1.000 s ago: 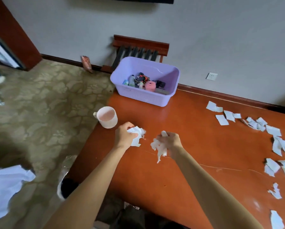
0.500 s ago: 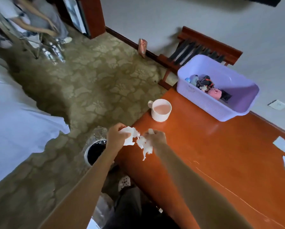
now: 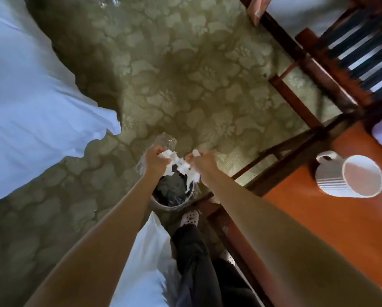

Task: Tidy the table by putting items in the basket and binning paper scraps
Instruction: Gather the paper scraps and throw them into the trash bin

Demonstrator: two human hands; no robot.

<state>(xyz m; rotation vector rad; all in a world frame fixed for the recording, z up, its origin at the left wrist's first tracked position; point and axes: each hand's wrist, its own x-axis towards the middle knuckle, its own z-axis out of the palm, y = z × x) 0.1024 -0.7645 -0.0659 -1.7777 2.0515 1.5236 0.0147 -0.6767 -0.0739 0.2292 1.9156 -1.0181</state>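
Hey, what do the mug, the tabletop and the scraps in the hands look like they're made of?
The mug looks like glazed ceramic: white, ribbed outside, smooth pinkish inside. The tabletop is probably wood or veneer, reddish-orange with a glossy lacquer sheen. The scraps look like thin matte white paper, crumpled with torn edges, gripped by the left hand and right hand over the bin.

left hand (image 3: 155, 161) gripping scraps (image 3: 183, 168), right hand (image 3: 204, 163) likewise
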